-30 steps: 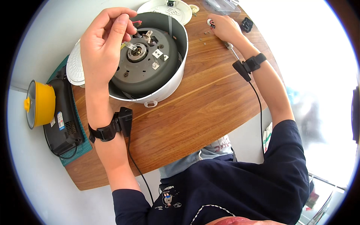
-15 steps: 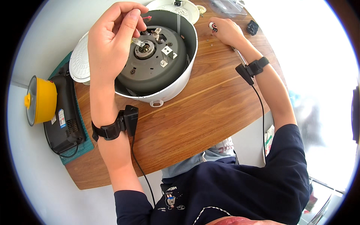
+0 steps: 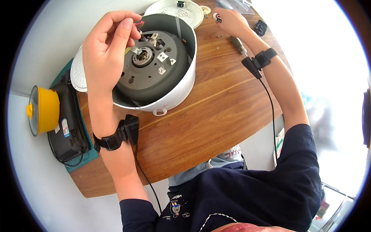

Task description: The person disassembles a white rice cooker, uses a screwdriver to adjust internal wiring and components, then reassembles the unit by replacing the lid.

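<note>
An open white round appliance housing (image 3: 170,103) stands on its base opening upward, like an upturned cooker, with a grey metal inner pot bottom (image 3: 127,87) and brackets showing. Over its left rim my left hand (image 3: 106,50) is closed, thumb and finger pinching a red wire (image 3: 140,24). Below the fingers, a clear-sleeved connector (image 3: 134,50) hangs by the central ring (image 3: 142,57). At the far right of the table my right hand (image 3: 231,22) is closed round a small cylinder with a white, black and red end (image 3: 217,17); its full shape is hidden.
A grey-handled tool (image 3: 238,45) lies by my right wrist, with a black part (image 3: 260,28) beyond. White lids (image 3: 174,11) sit behind and left of the housing. A yellow pot (image 3: 48,110) and a black device (image 3: 67,127) stand on a green mat at left.
My right hand has shifted a little farther away, and more of the grey-handled tool shows. My left hand keeps its pinch on the wire; the housing appears slightly lower and left.
</note>
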The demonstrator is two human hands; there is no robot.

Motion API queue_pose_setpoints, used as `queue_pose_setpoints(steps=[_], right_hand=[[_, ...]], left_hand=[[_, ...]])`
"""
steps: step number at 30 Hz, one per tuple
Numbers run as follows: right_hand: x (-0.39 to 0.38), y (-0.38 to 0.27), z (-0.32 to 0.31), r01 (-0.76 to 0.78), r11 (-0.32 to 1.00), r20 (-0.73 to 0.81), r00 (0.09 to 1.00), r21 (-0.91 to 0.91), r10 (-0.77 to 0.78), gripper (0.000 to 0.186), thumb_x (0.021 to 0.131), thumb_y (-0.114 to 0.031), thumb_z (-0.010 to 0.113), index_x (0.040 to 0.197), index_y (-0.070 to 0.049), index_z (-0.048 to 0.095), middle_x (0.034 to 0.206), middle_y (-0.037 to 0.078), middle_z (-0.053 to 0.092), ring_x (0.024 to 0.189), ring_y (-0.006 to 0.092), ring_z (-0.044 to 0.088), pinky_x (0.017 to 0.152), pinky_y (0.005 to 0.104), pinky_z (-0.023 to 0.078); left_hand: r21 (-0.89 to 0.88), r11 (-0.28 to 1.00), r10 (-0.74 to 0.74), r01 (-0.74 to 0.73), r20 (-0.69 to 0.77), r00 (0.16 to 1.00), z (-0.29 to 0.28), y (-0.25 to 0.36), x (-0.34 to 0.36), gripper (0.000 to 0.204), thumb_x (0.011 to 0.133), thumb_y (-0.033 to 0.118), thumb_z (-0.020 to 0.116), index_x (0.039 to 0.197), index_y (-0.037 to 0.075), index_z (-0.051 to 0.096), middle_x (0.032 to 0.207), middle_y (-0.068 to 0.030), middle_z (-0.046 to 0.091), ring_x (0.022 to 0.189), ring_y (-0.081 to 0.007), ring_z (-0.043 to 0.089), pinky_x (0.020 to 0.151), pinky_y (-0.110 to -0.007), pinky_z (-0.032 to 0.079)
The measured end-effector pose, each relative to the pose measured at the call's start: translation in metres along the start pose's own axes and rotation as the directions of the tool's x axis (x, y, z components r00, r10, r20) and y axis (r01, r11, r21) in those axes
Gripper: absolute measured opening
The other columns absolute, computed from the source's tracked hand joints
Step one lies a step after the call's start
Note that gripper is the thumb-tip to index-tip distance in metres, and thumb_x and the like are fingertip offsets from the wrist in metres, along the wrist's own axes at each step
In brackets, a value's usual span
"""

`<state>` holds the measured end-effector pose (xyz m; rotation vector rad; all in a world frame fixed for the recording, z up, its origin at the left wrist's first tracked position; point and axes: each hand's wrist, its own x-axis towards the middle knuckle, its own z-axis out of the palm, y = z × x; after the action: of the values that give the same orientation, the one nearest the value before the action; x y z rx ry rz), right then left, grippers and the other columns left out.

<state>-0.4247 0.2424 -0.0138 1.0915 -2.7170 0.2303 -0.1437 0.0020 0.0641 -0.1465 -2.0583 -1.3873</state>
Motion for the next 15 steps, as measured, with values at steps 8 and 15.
queue_pose_setpoints(steps=[8,15], right_hand=[[0.051,0.016,0.022,0.158,0.967,-0.064,0.987,0.199,-0.148,0.03,0.086,-0.028,0.07,0.107,-0.005,0.07,0.103,0.022,0.073,0.099,0.0414,0.068,0.085,0.0505,0.054],[0.052,0.012,0.016,0.192,0.932,-0.079,0.981,0.306,-0.176,0.027,0.086,-0.028,0.069,0.102,-0.006,0.07,0.102,0.022,0.073,0.1,0.0442,0.067,0.085,0.0519,0.054]], left_hand=[[0.065,0.997,-0.031,0.031,0.01,0.999,-0.001,0.001,0.003,0.018,0.106,0.011,0.058,0.109,0.0,0.071,0.084,-0.0018,0.067,0.077,-0.0066,0.061,0.07,-0.022,0.049],[0.112,0.991,-0.069,0.07,-0.015,0.998,-0.001,0.004,0.001,0.017,0.106,0.012,0.058,0.108,0.001,0.072,0.085,-0.0012,0.068,0.079,-0.0066,0.061,0.071,-0.021,0.05]])
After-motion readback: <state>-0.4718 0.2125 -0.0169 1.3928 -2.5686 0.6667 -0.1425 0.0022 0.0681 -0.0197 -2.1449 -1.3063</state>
